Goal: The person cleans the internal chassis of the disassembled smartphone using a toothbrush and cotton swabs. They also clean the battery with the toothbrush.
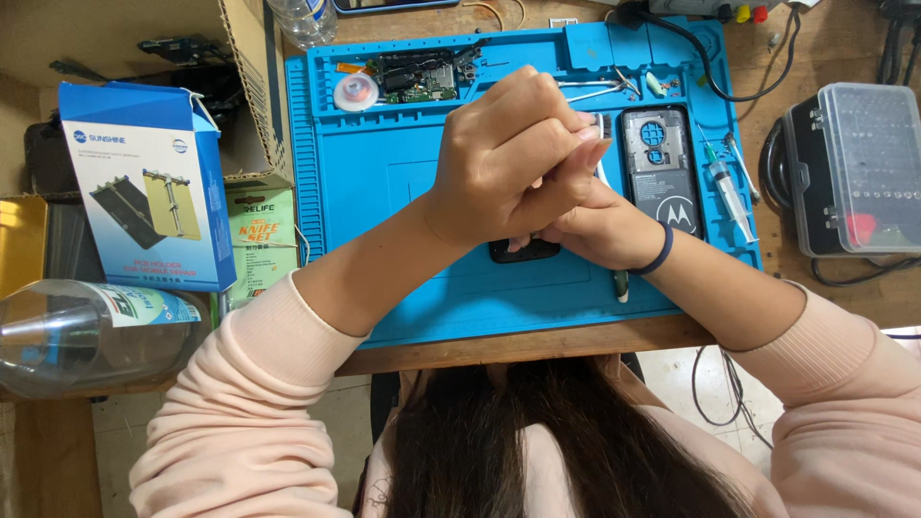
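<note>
Two hands, stacked over one blue mat (384, 182). Left hand (508, 158) lies on top of the right hand (600, 230), fingers curled together and wrapped over it; right fingers are hidden, so can't tell what they clamp. One dark phone (523, 251) lies on the mat under both hands, mostly covered. One brush (606, 153) pokes out beside the hands. One phone back shell (662, 168) just right, one syringe (729, 187) beyond it. One circuit board (422, 77) up top. Two boxes (144, 182) left, one bit case (854, 168) far right.

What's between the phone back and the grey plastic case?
In the head view, a syringe lies on the blue mat between the phone back and the grey case.
</note>
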